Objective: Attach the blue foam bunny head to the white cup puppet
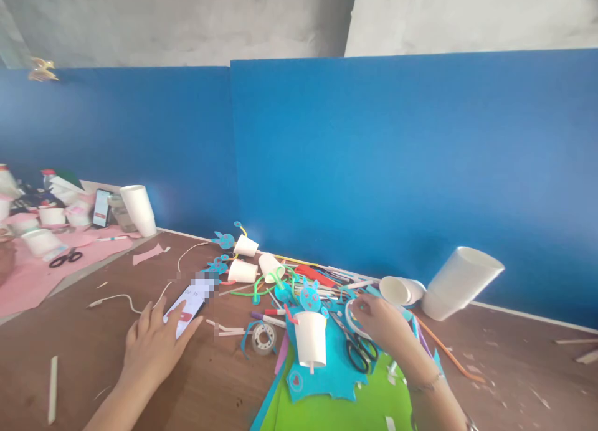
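My left hand [152, 342] lies flat with spread fingers on a smartphone [187, 305] on the brown table, the thumb touching its screen. My right hand [380, 322] is curled around a thin white paper ring [351, 319], pinching it just above black-handled scissors [357, 350]. Between the hands stands an upside-down white paper cup with a blue bunny cutout [311, 331] on a blue foam sheet [322, 381]. A tape roll [263, 337] lies left of the cup.
Several paper cups [243, 270], pipe cleaners and markers litter the table against the blue partition [397, 163]. A cup stack [460, 281] leans at right; another stack [139, 210] stands at left beside a pink sheet [28, 275] with scissors, a phone and bottles. A green sheet [336, 415] lies in front.
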`<state>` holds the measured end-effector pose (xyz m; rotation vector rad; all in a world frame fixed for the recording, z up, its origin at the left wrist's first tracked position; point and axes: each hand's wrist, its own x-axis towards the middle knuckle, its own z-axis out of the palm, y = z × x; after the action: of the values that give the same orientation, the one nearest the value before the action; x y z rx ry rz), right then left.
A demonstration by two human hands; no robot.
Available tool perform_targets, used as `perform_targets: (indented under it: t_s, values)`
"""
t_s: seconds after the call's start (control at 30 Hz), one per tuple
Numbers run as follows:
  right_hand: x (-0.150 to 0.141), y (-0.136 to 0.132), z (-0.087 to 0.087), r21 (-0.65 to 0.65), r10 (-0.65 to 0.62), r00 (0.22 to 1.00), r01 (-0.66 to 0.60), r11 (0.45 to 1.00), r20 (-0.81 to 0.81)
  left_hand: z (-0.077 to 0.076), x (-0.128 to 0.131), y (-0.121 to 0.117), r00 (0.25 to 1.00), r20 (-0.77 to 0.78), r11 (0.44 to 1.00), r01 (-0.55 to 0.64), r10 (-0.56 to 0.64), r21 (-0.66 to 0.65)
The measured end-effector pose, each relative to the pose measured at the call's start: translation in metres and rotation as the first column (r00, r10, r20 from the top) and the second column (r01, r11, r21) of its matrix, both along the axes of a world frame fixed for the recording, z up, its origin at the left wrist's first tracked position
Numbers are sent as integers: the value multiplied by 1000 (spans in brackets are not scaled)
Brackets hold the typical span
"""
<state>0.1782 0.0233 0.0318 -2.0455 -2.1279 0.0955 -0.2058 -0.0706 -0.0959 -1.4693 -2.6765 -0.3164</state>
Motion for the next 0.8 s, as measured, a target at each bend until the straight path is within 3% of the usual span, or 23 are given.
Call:
perform_targets:
  t_s: [0.27, 0.6, 0.8]
  values:
    - [3, 1, 1, 8, 7, 1000, -7, 1000, -24, -8, -1, 8, 1000, 16, 1000, 24, -24, -17]
    - [1, 1, 2, -13, 13, 999, -13, 1000, -29, 12, 6, 15, 997, 26, 998, 68, -68, 6]
    - [3, 3, 0, 9, 19, 1000, -19, 1000, -25, 6, 8, 18, 995, 38, 996, 89, -89, -3]
